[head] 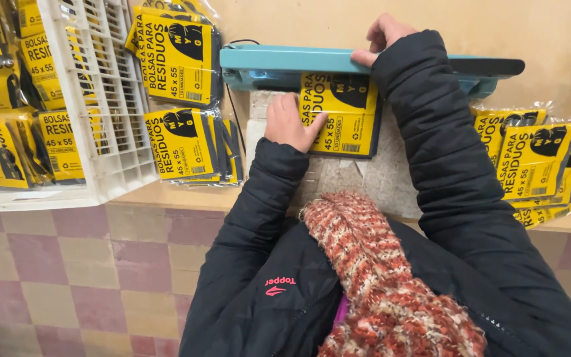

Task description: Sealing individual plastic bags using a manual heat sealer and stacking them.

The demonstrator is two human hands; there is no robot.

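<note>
A worktable (pixel 166 196) of pale brown board is being viewed from above, over the chest of a person wearing a dark padded jacket (pixel 279 264) and a knitted scarf (pixel 378 277) in red, orange and cream. At the middle of the table a teal heat sealer (pixel 279 66) with a long bar is lying crosswise, and a yellow and black packet of bags (pixel 345 119) is being held with its upper edge tucked under that bar. The left hand (pixel 289 122) is being laid flat and open on the packet's left edge, pinning it against the speckled stone slab (pixel 378 178) beneath. The right hand (pixel 381 36) is being curled over the top of the sealer's bar, fingers closed around its far edge, pressing down. To the left of the sealer, more stacked packets (pixel 180 142) of the same kind are lying on the table, just beside a white plastic crate (pixel 110 99) holding further packets. To the right, another heap of packets (pixel 533 162) is resting near the table's edge. Below the table, a floor (pixel 67 277) of chequered pink and tan tiles is being shown.
</note>
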